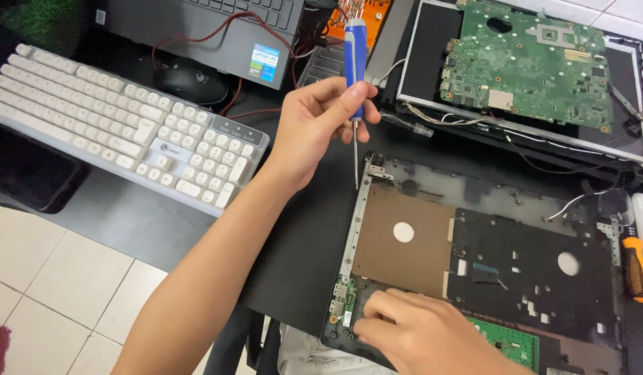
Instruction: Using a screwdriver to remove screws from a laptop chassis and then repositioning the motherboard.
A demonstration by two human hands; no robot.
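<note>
My left hand (314,132) grips a screwdriver with a blue and white handle (355,62) and holds it upright. Its thin tip hangs just above the metal strip at the top left corner of an opened laptop base (516,271). My right hand (422,333) rests on the base's near left corner. Its fingertips lie next to a small green port board (339,295). A brown sheet (398,257) with a white round spot covers the left part of the base, and black plastic covers the right part.
A white keyboard (120,121) lies at the left on the black table. A green motherboard (530,62) lies on a panel at the top right. An orange-handled tool (637,267) sits at the right edge. A black mouse (186,80), red wires and a closed laptop (217,28) are behind.
</note>
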